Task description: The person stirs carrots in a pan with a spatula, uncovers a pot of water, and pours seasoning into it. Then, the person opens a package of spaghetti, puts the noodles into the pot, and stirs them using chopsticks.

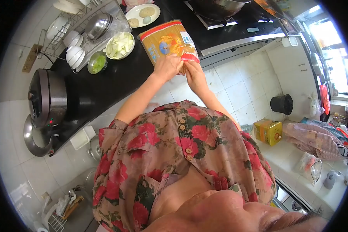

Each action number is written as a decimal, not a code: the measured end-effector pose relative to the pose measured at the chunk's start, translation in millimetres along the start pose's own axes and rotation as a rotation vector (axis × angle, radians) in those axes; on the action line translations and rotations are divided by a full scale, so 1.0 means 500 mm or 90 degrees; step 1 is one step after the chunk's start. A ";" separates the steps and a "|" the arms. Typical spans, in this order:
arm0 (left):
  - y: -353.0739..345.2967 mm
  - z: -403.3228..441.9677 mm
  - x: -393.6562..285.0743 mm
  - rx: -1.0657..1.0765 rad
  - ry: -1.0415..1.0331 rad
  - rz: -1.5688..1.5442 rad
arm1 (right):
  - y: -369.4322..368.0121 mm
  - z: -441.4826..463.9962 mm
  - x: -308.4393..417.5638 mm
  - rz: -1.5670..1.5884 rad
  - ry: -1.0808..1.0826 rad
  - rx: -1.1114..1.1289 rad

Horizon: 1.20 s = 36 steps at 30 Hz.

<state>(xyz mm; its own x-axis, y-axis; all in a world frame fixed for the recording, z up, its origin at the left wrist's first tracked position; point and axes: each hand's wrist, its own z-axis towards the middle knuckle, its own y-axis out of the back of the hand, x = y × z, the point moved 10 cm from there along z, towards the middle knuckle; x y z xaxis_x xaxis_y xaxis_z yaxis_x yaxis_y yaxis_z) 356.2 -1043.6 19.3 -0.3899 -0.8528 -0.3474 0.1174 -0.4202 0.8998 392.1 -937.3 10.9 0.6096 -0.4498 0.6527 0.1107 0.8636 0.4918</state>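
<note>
A large orange plastic food packet (pixel 166 40) with red-and-white edge bands lies on the black counter, its near end reaching past the counter edge. My left hand (pixel 168 67) is closed on the near end of this packet, fingers bunched in the plastic. Right beside it, my right hand (pixel 195 76) grips the same end near the red band. Both sets of fingers almost touch, and the plastic between them is crumpled. Whether that end is torn cannot be made out. What is inside the packet is hidden by its printed wrapping.
Left of the packet stand a bowl of pale sliced vegetable (pixel 120 45) and a metal bowl of chopped greens (pixel 98 62). Behind is a plate with round items (pixel 143 15). A wok (pixel 220 7) sits on the stove. A rice cooker (pixel 46 96) stands at the left end.
</note>
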 end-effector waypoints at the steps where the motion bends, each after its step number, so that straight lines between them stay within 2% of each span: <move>1: 0.000 0.003 0.000 0.001 -0.001 -0.001 | 0.010 -0.010 0.026 -0.065 0.070 -0.035; 2: -0.001 0.004 0.001 0.004 0.003 -0.005 | -0.001 -0.018 0.020 -0.065 0.067 -0.036; 5: -0.002 0.006 -0.004 0.014 -0.001 -0.019 | -0.103 -0.057 -0.094 0.423 -0.402 0.115; 6: -0.001 0.006 -0.005 0.009 0.004 -0.033 | -0.106 -0.054 -0.101 0.429 -0.407 0.105; 8: -0.010 0.003 -0.006 -0.002 -0.004 -0.030 | -0.151 -0.066 -0.113 0.585 -0.499 0.153; 9: -0.008 0.006 -0.006 -0.024 -0.008 -0.033 | -0.162 -0.070 -0.106 0.558 -0.486 0.201; 14: -0.007 0.021 0.011 -0.119 0.026 -0.063 | -0.175 -0.078 -0.122 0.572 -0.465 0.148; 16: -0.014 0.024 0.019 -0.128 0.044 -0.060 | -0.167 -0.077 -0.123 0.431 -0.430 0.155; 20: -0.028 0.021 0.041 -0.152 0.085 -0.019 | -0.153 -0.086 -0.114 0.379 -0.410 0.106; 22: -0.019 0.038 0.067 -0.147 0.115 0.017 | -0.159 -0.100 -0.078 0.259 -0.306 0.148; 23: 0.018 0.057 0.095 -0.175 0.155 -0.026 | -0.182 -0.129 -0.062 0.274 -0.315 0.210; 24: 0.037 0.065 0.123 -0.203 0.197 -0.074 | -0.177 -0.133 -0.062 0.271 -0.321 0.210; 25: 0.022 0.074 0.129 -0.141 0.180 -0.121 | -0.160 -0.122 -0.065 0.285 -0.316 0.164; 26: 0.021 0.070 0.130 -0.145 0.181 -0.122 | -0.147 -0.109 -0.068 0.302 -0.306 0.117; 31: -0.004 0.067 0.119 0.001 0.159 -0.141 | -0.145 -0.099 -0.073 0.353 -0.301 0.136; 32: -0.009 0.066 0.113 0.053 0.152 -0.160 | -0.132 -0.100 -0.093 0.347 -0.394 0.144; 33: 0.004 0.065 0.114 0.049 0.156 -0.161 | -0.125 -0.102 -0.114 0.340 -0.486 0.152; 34: 0.007 0.065 0.106 0.081 0.128 -0.136 | -0.119 -0.090 -0.118 0.340 -0.483 0.157; 36: 0.006 0.054 0.096 0.115 0.103 -0.111 | -0.075 -0.043 -0.114 0.255 -0.353 0.076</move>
<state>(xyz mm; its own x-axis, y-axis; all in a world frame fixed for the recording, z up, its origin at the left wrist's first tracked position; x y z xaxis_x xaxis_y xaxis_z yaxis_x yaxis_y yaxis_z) 313.0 -1077.1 12.5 -0.2375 -0.8168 -0.5257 -0.1082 -0.5156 0.8500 369.9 -939.0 -57.1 0.0902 -0.1788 0.9797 -0.1462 0.9707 0.1906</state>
